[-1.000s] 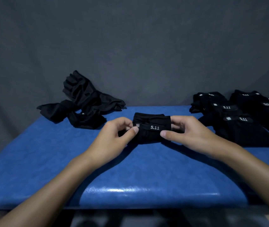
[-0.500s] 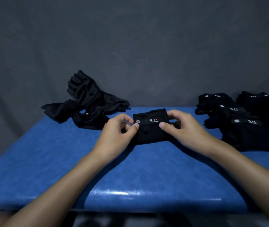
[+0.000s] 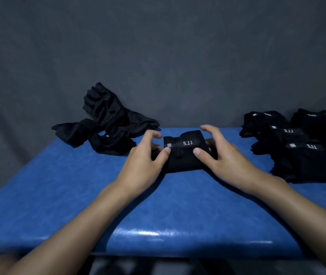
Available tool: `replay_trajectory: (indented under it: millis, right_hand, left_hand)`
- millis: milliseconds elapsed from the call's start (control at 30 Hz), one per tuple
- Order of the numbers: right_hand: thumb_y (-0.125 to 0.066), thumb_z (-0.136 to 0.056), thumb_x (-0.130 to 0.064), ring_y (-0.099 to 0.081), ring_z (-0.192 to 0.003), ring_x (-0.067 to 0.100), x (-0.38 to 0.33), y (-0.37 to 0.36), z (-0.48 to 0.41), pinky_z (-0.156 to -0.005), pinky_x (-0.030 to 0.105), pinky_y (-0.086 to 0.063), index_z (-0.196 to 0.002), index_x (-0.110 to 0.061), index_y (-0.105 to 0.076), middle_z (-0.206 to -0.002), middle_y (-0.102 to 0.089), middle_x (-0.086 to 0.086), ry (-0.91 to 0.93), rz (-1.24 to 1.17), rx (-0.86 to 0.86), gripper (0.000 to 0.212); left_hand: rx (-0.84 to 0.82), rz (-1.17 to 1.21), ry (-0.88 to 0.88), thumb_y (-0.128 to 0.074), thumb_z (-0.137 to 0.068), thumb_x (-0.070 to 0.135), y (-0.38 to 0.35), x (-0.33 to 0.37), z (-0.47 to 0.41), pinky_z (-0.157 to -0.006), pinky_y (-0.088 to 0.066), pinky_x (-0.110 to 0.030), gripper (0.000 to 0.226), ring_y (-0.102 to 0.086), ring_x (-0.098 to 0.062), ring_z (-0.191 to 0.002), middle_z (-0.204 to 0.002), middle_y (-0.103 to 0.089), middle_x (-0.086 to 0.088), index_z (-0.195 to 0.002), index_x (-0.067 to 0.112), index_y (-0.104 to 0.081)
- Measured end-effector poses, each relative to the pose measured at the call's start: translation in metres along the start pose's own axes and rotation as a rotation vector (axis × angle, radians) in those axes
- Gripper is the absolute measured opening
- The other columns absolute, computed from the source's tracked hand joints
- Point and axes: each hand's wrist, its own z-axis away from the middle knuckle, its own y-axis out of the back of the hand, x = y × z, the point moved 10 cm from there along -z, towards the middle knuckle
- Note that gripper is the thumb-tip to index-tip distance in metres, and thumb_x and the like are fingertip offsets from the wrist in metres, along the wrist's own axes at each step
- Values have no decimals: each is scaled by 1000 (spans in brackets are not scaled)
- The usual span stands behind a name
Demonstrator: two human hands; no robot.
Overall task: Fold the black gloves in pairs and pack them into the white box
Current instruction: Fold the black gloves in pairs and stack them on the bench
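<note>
**Head view: both hands pinch a folded glove pair at mid-table**

At the far left edge of the glossy blue padded table [image 3: 158,211], a loose heap of limp black fabric gloves [image 3: 106,124] lies crumpled, one glove propped up with its fingers against the grey cloth backdrop [image 3: 158,56].

Just right of the heap, the left hand [image 3: 144,163] grasps the left end of the compact black folded glove pair [image 3: 184,155]. Its thumb presses on top, its lower fingers are tucked at the side, and its index finger arches clear above.

The bundle rests on the table, its strap printed "5.11" facing up.

The right hand [image 3: 225,161] mirrors this at the right end, thumb on top and index finger raised.

Well apart at the right, a pile of folded black glove bundles [image 3: 301,155] lies on the table with matching white lettering.
</note>
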Motion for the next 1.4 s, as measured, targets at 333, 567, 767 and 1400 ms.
replay_trajectory:
  millis: [333,567,767,1400]
  right_hand:
    - [-56,-89,-54,-42,-110,10,-23,-6,17,-99,31,-29,-146,-42,-19,-103,-40,-33,138,298,-118,69]
    - [-61,-85,-56,-35,-99,2,-32,6,46,-96,26,-29,-138,-50,-18,-96,-35,-38,159,342,-162,68]
    - [-55,-84,-62,-27,-98,1,-39,18,84,-99,28,-27,-143,-41,-16,-101,-39,-34,182,480,-171,74]
    - [-56,-72,-72,-35,-110,-3,47,127,173,-100,28,-27,-134,-60,-21,-114,-45,-21,-65,493,-91,72]
  left_hand:
    - [-39,-17,-44,-55,-99,31,0,17,7,-64,-47,-39,13,-59,-22,-67,-76,-70,-2,-97,30,-42]
    - [-305,-78,-165,-64,-92,36,-4,34,44,-83,-51,-36,29,-63,-9,-86,-102,-68,17,-114,39,-45]
    - [-392,-80,-207,-74,-85,39,-9,43,70,-91,-47,-25,45,-61,-6,-110,-114,-60,28,-119,44,-45]
    - [-452,-138,-443,-56,-74,71,-117,135,97,-106,-41,-37,58,-52,-1,-119,-122,-59,22,-127,54,-40]
